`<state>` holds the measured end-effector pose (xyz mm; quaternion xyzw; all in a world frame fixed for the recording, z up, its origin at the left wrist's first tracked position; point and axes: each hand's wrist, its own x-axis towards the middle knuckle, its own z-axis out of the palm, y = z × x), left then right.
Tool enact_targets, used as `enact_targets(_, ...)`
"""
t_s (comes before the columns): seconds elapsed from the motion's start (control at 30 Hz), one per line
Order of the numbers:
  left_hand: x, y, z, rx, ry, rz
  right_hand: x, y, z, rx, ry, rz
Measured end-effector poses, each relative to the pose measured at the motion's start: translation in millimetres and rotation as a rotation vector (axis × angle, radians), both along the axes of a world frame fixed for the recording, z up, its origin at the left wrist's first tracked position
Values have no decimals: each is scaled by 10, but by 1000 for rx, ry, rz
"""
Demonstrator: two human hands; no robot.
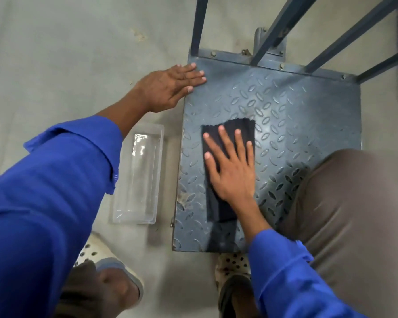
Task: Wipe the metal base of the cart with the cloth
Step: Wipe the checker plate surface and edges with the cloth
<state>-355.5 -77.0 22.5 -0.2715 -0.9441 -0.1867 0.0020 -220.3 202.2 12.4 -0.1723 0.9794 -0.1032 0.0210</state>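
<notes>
Right grip (pixel 233 173): fully open, fingers straight and spread, palm down. It presses flat on the cloth (pixel 218 207) and curls round nothing.

Cloth: dark, a long folded strip. It lies on the metal base (pixel 296 115) of the cart, left of centre, running from mid-plate towards the near edge. Its far end shows between and past the fingertips.

Left grip (pixel 170 86): also open and flat, fingers straight. The fingertips rest on the base's left edge near the far corner, and the palm is out over the floor (pixel 55 53). It holds nothing.

Base: grey-blue tread plate, with blue frame bars (pixel 283 26) rising from its far edge.

A clear plastic tray (pixel 138 177) sits on the floor just beside the base's left edge. One knee (pixel 354 203) in brown trousers hangs over the base's near right corner.
</notes>
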Motion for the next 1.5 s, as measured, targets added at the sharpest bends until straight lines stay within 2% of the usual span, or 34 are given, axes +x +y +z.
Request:
enact_targets(0.1, -2, 14, -10, -12, 11, 13, -438, -219, -38, 4, 22, -186)
enact_targets(0.2, -3, 17, -19, -78, 2, 7, -415, -652, -63, -9, 40, -75)
enact_targets(0.3, -38, 8, 16, -171, -14, -17, -28, -574, -33, -16, 28, 65)
enact_targets(0.37, -51, -24, 35, -210, -22, -36, 124, -332, -17, -21, 20, 18)
enact_targets(0.5, -73, -53, 54, -280, 31, -113, -335, -473, -15, -22, 8, -218)
enact_targets(0.57, -106, -71, 23, -296, 88, -148, -426, -764, -10, -26, 0, -209)
enact_targets(0.63, -120, -80, -9, -298, 139, -177, -217, -888, -8, -52, 28, -110)
enact_targets(0.7, -145, -70, -1, -273, 157, -205, 141, -760, -24, -79, 49, -67)
enact_targets(0.77, -157, -62, -32, -201, 155, -224, 339, -557, -63, -79, 63, -154)
enact_targets(0.83, -149, -83, -140, -109, 178, -240, 135, -458, -109, -83, 89, -303)
enact_targets(0.9, -143, -92, -249, -23, 225, -264, -194, -478, -134, -72, 109, -360)
enact_targets(0.97, -166, -96, -279, 15, 263, -274, -253, -621, -149, -62, 112, -295)
enact_targets(1.13, -143, -130, -220, 9, 281, -355, 649, -701, -217, -42, 133, -78)
enact_targets(1.2, -78, -117, -223, 18, 282, -374, 487, -494, -182, -11, 135, -100)
enact_targets(1.37, 124, -56, -290, 30, 273, -358, -205, -302, -140, -20, 81, -367)
enact_targets(1.5, 163, -67, -236, 16, 257, -370, 378, -743, -170, -16, 122, -157)
